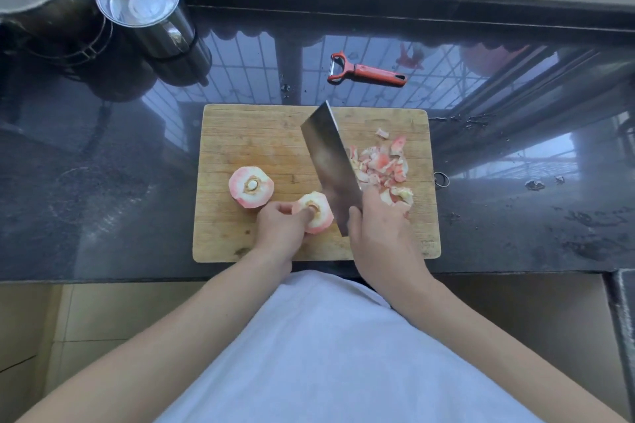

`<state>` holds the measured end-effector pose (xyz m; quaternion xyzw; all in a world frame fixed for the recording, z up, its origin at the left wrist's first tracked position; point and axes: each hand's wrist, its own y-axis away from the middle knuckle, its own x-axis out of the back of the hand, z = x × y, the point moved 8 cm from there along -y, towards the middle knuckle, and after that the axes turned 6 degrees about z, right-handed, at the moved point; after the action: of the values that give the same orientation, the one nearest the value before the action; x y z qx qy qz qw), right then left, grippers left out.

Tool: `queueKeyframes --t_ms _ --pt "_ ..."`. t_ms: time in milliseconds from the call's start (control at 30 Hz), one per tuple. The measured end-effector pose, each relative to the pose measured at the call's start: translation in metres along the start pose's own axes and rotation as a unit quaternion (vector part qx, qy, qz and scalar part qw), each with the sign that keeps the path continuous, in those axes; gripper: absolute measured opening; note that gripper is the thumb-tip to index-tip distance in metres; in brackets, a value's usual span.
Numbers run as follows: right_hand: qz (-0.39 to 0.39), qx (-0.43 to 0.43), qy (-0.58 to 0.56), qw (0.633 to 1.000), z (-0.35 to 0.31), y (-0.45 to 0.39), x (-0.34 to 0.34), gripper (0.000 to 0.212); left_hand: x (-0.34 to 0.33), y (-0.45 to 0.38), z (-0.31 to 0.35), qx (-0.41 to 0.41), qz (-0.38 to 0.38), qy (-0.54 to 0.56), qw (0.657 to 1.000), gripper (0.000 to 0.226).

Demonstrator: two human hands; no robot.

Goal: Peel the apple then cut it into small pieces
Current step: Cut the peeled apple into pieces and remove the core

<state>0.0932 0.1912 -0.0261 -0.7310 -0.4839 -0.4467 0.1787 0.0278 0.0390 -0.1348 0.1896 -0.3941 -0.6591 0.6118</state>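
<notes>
Two apple halves (pixel 251 186), one cleaver (pixel 330 161), one peeler (pixel 367 71)

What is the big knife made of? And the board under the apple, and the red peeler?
The knife looks like brushed steel: grey and dully shiny. The cutting board looks like wood or bamboo: tan, with straight grain lines and scuffs. The peeler has a red handle, probably plastic, and a small silvery blade that is probably metal.

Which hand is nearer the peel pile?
Right. The right hand grips the cleaver handle right beside the peel pile, touching its near edge. The left hand holds an apple half on the far side of the blade.
</notes>
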Motion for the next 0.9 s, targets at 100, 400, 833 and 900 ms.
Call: queueKeyframes --t_ms 100,400,833,900 --pt "-0.013 0.023 0.041 0.999 0.004 0.01 -0.006 0.007 -0.002 -0.005 -0.006 0.014 0.016 0.018 1.0 0.019" --pt "-0.068 0.055 0.123 0.989 0.003 0.023 -0.021 0.024 0.0 -0.007 -0.013 0.021 0.02 0.032 0.999 0.02" --pt "-0.098 0.073 0.182 0.976 -0.004 0.023 -0.029 0.025 0.001 0.003 0.008 -0.018 0.058 -0.019 0.998 0.03" --pt "-0.084 0.081 0.187 0.976 -0.008 0.021 -0.021 0.028 0.001 0.008 0.023 -0.053 0.066 -0.026 0.996 0.024"
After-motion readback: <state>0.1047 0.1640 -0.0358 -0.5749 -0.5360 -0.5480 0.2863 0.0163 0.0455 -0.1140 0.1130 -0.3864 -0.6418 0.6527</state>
